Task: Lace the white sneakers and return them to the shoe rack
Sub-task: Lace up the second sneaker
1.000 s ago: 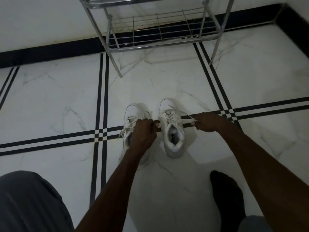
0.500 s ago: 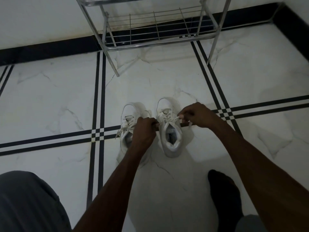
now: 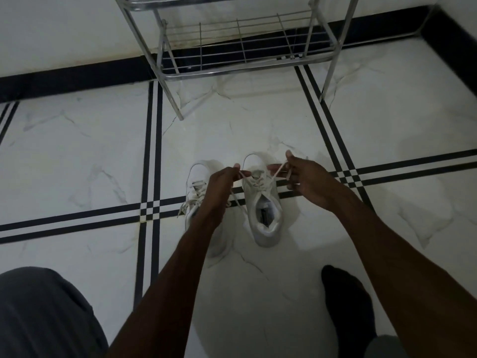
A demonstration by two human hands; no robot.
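Two white sneakers stand side by side on the marble floor, toes pointing to the rack. The right sneaker [image 3: 265, 215] shows its open collar and partly laced front. The left sneaker [image 3: 197, 187] is half hidden under my left forearm, its laces loose. My left hand [image 3: 223, 183] pinches one end of the right sneaker's lace [image 3: 277, 173], and my right hand [image 3: 308, 178] pinches the other end, both raised above the shoe's toe. The metal shoe rack [image 3: 245, 65] stands against the wall beyond, its lower shelf bare.
My foot in a black sock [image 3: 348, 301] rests on the floor at the lower right. My knee in grey cloth [image 3: 44, 313] fills the lower left corner. Black stripes cross the white tiles; a black skirting runs along the wall.
Both hands have moved up and inward from either side of the right sneaker toward its toe, drawing the lace ends up. The sneakers have stayed in place.
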